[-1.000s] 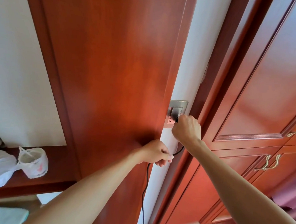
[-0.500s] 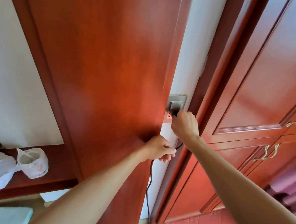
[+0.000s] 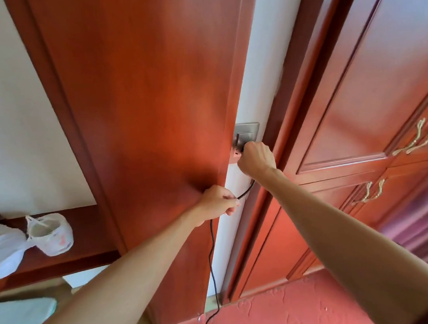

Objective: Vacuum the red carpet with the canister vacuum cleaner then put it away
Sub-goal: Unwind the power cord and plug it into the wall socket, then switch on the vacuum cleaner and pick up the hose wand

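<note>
In the head view, a grey rectangular wall socket [image 3: 247, 132] is seen just right of centre, on a white strip of wall between a red-brown wooden panel [image 3: 141, 103] and a panelled wooden wardrobe [image 3: 366, 90]. The dark plug [image 3: 244, 148], all but hidden by the fingers, is grasped at the socket by the clenched right hand [image 3: 256, 158]. At 7 o'clock from it, the thin black power cord [image 3: 211, 249] is pinched by the left hand [image 3: 218, 204] and drops toward 6 o'clock onto the textured red carpet [image 3: 279, 308]. The canister vacuum cleaner is out of view. Whether the plug is going in or coming out cannot be told. The vacuuming is judged either about to start or just finished, with stowing still left.
</note>
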Tool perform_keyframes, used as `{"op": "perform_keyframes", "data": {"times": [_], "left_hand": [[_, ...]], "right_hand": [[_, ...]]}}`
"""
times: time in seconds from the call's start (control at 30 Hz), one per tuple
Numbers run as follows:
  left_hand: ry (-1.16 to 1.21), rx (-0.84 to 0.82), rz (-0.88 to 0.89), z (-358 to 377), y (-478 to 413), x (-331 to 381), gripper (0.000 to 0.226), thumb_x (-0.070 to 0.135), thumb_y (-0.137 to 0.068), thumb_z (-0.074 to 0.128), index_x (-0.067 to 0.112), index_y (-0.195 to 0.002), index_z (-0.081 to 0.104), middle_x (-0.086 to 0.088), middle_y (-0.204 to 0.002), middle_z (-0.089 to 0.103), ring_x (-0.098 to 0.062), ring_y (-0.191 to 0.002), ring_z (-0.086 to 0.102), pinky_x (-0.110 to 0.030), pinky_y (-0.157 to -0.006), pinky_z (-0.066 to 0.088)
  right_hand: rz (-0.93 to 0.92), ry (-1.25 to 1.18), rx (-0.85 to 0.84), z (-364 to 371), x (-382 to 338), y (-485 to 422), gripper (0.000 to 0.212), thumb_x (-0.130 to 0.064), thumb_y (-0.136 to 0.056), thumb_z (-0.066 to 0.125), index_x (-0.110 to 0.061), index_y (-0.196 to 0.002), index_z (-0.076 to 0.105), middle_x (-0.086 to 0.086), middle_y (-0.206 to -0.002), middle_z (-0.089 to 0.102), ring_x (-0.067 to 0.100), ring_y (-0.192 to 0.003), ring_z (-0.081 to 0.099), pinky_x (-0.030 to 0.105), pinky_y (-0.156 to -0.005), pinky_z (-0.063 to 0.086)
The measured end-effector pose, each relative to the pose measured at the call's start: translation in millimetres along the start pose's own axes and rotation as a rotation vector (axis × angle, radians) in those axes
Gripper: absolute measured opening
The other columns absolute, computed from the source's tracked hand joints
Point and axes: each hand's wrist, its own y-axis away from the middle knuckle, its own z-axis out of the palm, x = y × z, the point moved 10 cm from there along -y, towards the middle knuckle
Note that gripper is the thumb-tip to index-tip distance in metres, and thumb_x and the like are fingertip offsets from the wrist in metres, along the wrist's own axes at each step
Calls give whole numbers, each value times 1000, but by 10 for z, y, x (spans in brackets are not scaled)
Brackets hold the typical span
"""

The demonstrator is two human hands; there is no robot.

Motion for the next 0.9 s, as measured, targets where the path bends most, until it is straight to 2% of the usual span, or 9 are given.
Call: {"op": "perform_keyframes", "data": {"times": [0.1,0.17,0.23,0.3,0.43,0.53,0.63,0.73,0.9], "left_hand": [[-67,2,-14,-16,1,-6,22,12,-90,63,-7,-87,72,-15,-82,74,-16,-70,64,-27,-74,51],[-106,-5,-4,34,69,23,19,18,-84,60,0,-81,68,-16,-77,68,-21,-71,56,-29,-70,43],[-131,-23,16,112,114,13,19,21,-82,58,13,-96,69,-8,-85,62,-21,-82,56,-30,-75,44],[-160,-17,45,149,156,-9,30,11,-89,58,9,-116,68,-3,-106,65,-21,-100,61,-27,-88,48],[-225,-79,127,303,404,-158,21,18,-85,44,21,-94,64,-6,-89,55,-23,-82,51,-29,-75,41],[-312,-222,40,536,562,-586,18,13,-96,54,8,-99,71,-6,-96,67,-26,-91,65,-33,-83,52],[-394,-531,-45,992,837,-1002,16,14,-99,56,8,-86,63,-10,-87,69,-25,-75,66,-31,-67,52],[-566,-770,-91,1449,1150,-1351,18,17,-100,57,8,-87,65,-11,-85,70,-23,-70,65,-27,-59,50],[-665,-853,1,2093,1435,-1363,24,22,-99,57,8,-82,67,-9,-76,71,-20,-63,65,-29,-60,53]], "right_hand": [[36,-22,-21,-11,-15,8,27,-2,-87,50,-3,-110,65,17,-111,66,39,-104,62,37,-78,47],[58,3,-26,-26,17,97,23,-12,-95,51,-6,-113,64,14,-115,65,36,-106,62,36,-76,45],[93,27,3,-69,93,249,28,-25,-100,46,-8,-113,64,13,-115,65,35,-105,62,34,-73,40],[134,58,44,-108,220,509,28,-22,-97,44,-7,-110,64,14,-113,66,36,-103,63,32,-70,37],[200,157,-108,234,665,1225,24,-12,-89,45,-4,-100,65,18,-107,67,38,-98,64,33,-69,40],[294,238,-305,646,1120,1854,26,-16,-91,47,-5,-106,65,16,-112,66,36,-102,64,34,-73,46],[422,253,-434,969,1536,2636,30,-19,-90,50,-8,-115,64,15,-121,64,35,-111,62,37,-85,50],[520,274,-537,1159,1858,3463,28,-15,-90,49,-5,-111,65,16,-116,66,34,-104,65,35,-76,51],[660,248,-614,1241,2260,4460,29,-13,-90,47,-1,-110,64,21,-115,65,38,-101,66,34,-68,47]]}}
